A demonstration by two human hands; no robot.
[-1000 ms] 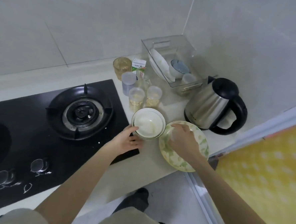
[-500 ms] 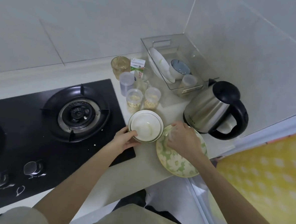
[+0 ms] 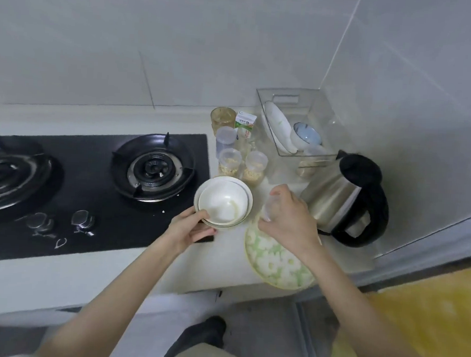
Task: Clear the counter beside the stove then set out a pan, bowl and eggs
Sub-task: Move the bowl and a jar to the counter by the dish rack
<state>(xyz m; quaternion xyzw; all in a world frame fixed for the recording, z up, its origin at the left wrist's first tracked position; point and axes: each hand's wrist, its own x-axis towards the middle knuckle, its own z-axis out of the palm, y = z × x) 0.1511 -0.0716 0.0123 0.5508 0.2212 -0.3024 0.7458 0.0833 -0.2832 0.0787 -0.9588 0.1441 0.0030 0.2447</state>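
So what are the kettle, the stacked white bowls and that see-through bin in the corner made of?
Kettle: steel body, judging by its grey streaky reflections; glossy black lid and handle, probably plastic. White bowls: likely glazed ceramic, smooth and shiny. Bin: clear rigid plastic; dishes show through its walls.

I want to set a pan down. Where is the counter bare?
Bare: the front counter strip before the stove, and the patch between the white bowls and green plate. Crowded: jars, clear bin and kettle fill the back corner; the right hand holds a small clear container over the plate.
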